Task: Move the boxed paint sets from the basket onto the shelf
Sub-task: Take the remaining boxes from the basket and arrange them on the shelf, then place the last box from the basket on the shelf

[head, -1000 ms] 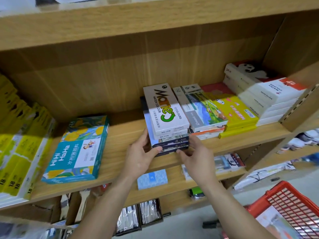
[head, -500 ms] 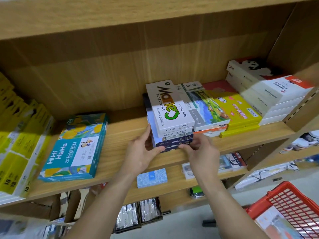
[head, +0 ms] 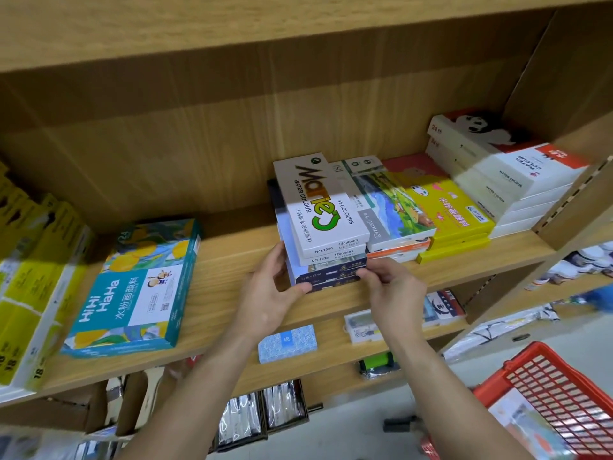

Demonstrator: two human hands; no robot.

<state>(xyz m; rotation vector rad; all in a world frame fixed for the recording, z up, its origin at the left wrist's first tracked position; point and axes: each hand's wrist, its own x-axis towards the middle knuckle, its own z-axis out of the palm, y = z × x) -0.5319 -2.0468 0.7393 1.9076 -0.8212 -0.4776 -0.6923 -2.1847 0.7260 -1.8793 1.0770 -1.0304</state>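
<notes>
Looking at the head view, the only one.

Hidden or unclear:
- Red basket (head: 557,393), lower right, is cut off by the right and bottom frame edges. Something printed lies inside it, too blurred to identify.
- Yellow boxes (head: 30,287) at far left run out of frame; only "18" can be read on them.
- Navy boxes (head: 335,273) form the bottom of the centre stack. Their tops are covered by two white boxes (head: 318,200) marked "12 COLOURS", and their front corners by fingers. The number of navy boxes cannot be counted with certainty.
- Items on the shelves below are blurred, except a small blue patterned box (head: 287,343).

Task items and hands:
- The stack sits on the wooden shelf (head: 225,260) near its front edge. Its right side is against a landscape-print box (head: 394,207).
- Left hand (head: 270,293) holds the stack's front-left corner, with the thumb across the front face of the navy boxes and the fingers up the left side.
- Right hand (head: 394,290) has its fingers curled, the tips pinching the front-right corner of the navy boxes.
- Both hands are in contact with the stack and neither is near the basket.

Other items on the shelf:
- A teal "HiMi HaHa" box (head: 139,293) lies flat, well to the left of the stack.
- A yellow box (head: 447,207) lies right of the landscape one.
- A white pile with a panda print (head: 504,174) is at far right.
</notes>
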